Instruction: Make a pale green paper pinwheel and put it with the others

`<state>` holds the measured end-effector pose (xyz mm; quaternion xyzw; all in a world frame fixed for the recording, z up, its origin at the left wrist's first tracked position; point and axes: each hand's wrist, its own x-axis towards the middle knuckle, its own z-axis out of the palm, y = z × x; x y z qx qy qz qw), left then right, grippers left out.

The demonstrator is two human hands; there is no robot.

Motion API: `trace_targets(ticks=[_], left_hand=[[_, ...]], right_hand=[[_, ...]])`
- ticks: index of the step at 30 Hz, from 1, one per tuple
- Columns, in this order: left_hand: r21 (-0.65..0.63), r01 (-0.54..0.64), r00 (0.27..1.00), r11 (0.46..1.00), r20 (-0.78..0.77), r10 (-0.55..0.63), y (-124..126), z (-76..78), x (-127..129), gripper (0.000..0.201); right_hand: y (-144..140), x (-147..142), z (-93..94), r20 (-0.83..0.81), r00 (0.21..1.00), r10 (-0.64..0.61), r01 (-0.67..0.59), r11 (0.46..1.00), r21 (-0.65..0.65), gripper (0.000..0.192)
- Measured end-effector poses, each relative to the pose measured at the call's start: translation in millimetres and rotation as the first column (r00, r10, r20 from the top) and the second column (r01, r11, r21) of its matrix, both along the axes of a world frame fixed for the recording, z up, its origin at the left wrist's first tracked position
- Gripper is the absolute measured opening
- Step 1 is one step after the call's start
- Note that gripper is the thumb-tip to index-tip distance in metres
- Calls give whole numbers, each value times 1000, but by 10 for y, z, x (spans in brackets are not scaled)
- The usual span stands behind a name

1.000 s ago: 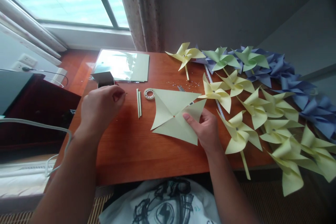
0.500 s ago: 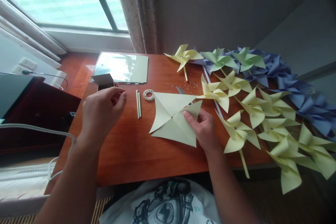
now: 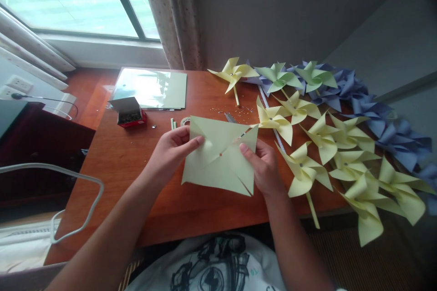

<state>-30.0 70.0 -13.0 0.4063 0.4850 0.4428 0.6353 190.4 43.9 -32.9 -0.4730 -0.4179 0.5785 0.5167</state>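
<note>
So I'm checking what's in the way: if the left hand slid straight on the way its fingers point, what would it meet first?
Likely the right hand: the left hand points rightward across the cut yellow sheet it already touches, though depth is unclear.

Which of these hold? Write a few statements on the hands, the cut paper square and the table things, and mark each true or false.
1. Both hands hold the pale yellow paper square: the left hand at its left edge, the right hand at its right. True.
2. The small red box is shut. False: its flap stands open.
3. Finished pinwheels lie to the right of the square. True.
4. All pinwheels are yellow. False: some are green, others blue.
</note>
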Motion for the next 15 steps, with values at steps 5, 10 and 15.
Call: trace_targets(ticks=[5,10,15], left_hand=[[-67,85,996,994,-25,-87,-6,28,-58,26],[-61,347,918,936,-184,-352,63,82,-93,28],[87,498,785,863,-469,-405,196,141,-98,27]], right_hand=[[55,51,-13,51,966,-255,242,954,178,18],[206,82,152,337,930,-148,66,968,243,19],[445,-45,283,412,892,184,-268,951,156,18]])
